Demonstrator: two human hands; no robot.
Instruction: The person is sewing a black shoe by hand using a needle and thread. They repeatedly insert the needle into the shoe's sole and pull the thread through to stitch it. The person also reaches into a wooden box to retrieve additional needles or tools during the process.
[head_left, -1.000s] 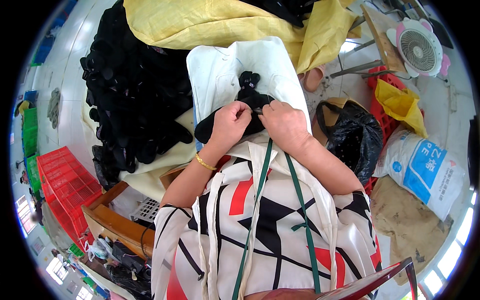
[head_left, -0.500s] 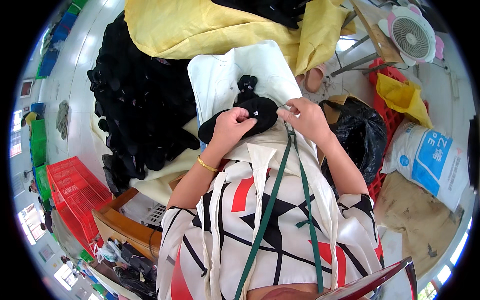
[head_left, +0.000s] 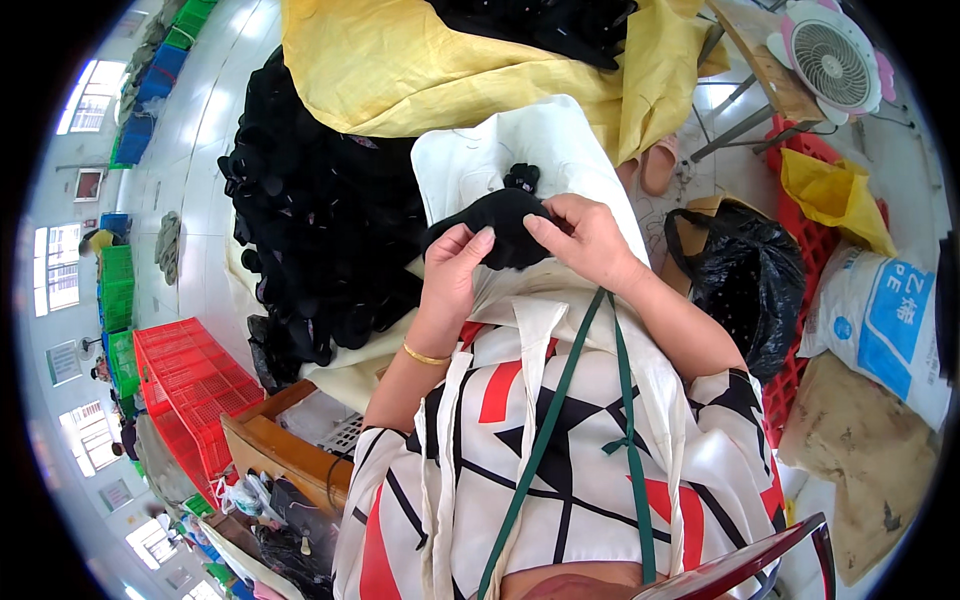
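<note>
A soft black cloth piece [head_left: 508, 222] is stretched between my hands above my lap. My left hand [head_left: 450, 275] pinches its near left edge with thumb and fingers. The right side is gripped by my right hand [head_left: 588, 240], thumb on top and fingers curled behind. Just beyond lies a small bunched black item [head_left: 522, 178] on the white cloth [head_left: 570, 135] that covers my lap. To the left is a large heap of similar black cloth pieces [head_left: 320, 210]. Green cords [head_left: 545, 430] hang down the front of my clothing.
A yellow sheet [head_left: 440, 85] spreads at the far side, with more black pieces on it. Red crates [head_left: 190, 380] and a wooden drawer [head_left: 265, 440] stand left. On the right are a black plastic bag [head_left: 750, 280], a white sack [head_left: 870, 315] and a fan [head_left: 828, 58] on a table.
My right hand has moved left onto the cloth piece, which is now turned and spread between both hands; the small white spot on it no longer shows. The whole view has shifted slightly.
</note>
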